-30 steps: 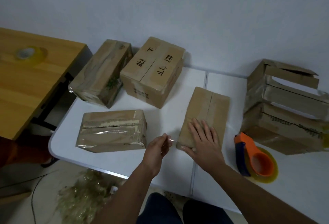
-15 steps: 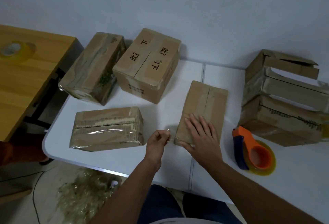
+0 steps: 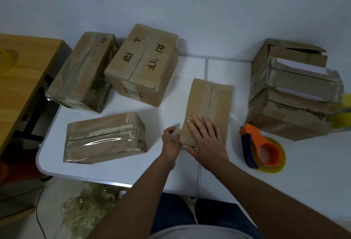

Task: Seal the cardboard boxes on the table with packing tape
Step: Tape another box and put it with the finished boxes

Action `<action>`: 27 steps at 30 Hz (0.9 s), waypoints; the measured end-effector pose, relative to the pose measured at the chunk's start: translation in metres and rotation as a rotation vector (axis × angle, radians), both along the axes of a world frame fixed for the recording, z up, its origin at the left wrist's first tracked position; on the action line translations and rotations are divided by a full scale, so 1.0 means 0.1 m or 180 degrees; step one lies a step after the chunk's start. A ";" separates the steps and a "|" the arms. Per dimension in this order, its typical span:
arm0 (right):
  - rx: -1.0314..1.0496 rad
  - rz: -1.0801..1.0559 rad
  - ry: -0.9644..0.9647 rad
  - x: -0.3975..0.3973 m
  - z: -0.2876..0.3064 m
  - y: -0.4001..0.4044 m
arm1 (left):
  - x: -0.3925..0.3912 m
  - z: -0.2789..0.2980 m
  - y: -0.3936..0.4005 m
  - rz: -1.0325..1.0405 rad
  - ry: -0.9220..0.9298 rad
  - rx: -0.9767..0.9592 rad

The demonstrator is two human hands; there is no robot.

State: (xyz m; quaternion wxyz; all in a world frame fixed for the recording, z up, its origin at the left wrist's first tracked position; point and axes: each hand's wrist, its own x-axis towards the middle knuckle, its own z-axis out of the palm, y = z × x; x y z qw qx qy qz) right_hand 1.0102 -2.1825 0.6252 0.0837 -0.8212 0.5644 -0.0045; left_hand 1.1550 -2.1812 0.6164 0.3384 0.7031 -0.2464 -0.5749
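A flat cardboard box (image 3: pixel 214 102) lies in the middle of the white table (image 3: pixel 237 172), its top seam running away from me. My right hand (image 3: pixel 206 140) lies flat on its near end with straight fingers. My left hand (image 3: pixel 170 141) presses against the box's near left side, and a clear strip of tape shows at that corner. An orange and blue tape dispenser (image 3: pixel 262 149) holding a yellowish roll lies on the table right of the box, with neither hand on it.
A tape-wrapped box (image 3: pixel 104 138) lies at the near left. Two more boxes (image 3: pixel 81 71) (image 3: pixel 144 64) stand at the back left. Stacked boxes (image 3: pixel 292 90) with loose flaps sit at the right. A wooden desk (image 3: pixel 22 71) adjoins on the left. Crumpled tape scraps (image 3: pixel 89 206) lie on the floor.
My left hand, which was pinching a tape end a little away from the box, has moved right against the box's side. My right hand stays flat on the box.
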 end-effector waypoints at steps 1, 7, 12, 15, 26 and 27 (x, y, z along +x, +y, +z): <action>0.0002 0.0003 -0.0003 0.00 0.01 0.00 | 0.00 0.01 -0.04 -0.0112 -0.0021 0.0028; 0.0000 0.0015 -0.0055 -0.01 0.02 0.00 | 0.28 0.16 -0.03 0.0254 0.0133 0.0022; -0.0009 0.0028 -0.0039 0.00 0.02 0.00 | 0.24 0.22 0.17 -0.1086 -0.0130 -0.0417; -0.0025 0.0024 -0.0023 0.00 0.03 0.00 | 0.42 0.19 0.19 -0.1677 -0.0139 -0.0661; 0.0076 0.0115 0.0141 -0.01 0.01 -0.01 | 0.63 0.24 -0.27 -0.3113 -0.1363 -0.1318; 0.0097 0.0120 0.0127 -0.01 0.00 -0.01 | 0.63 0.26 -0.29 -0.3186 -0.1426 -0.1268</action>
